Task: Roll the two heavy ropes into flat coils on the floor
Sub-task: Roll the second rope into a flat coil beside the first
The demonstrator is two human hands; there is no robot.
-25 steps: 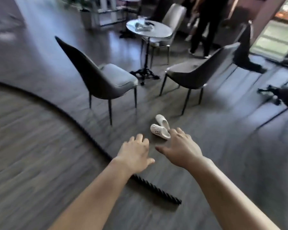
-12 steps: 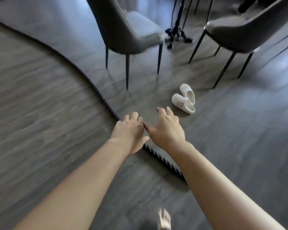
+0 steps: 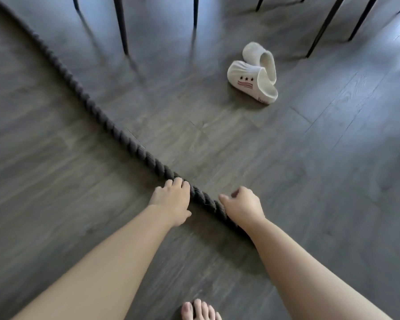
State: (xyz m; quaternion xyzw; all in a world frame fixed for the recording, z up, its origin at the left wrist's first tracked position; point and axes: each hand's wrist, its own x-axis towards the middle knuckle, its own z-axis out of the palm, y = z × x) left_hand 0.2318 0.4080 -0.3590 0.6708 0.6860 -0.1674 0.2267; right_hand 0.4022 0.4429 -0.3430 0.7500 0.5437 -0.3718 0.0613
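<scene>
Thick dark rope [image 3: 116, 132] lying uncoiled across the floor [image 3: 310, 181], left hand [image 3: 171, 202] curled over it, right hand [image 3: 243, 207] half-closed beside its end, grip unclear: a stiff end may spring straight, and the slippers [image 3: 254, 75] lie near.

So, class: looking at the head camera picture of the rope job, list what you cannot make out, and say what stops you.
1. Near end of the rope: hidden under the right forearm.
2. Far end of the rope: cut off by the top-left edge.
3. Second rope: not in view.
4. Chairs: only the legs show; the top edge cuts the rest.
5. Grip of the left hand and right hand: fingertips hidden behind the hands.
</scene>
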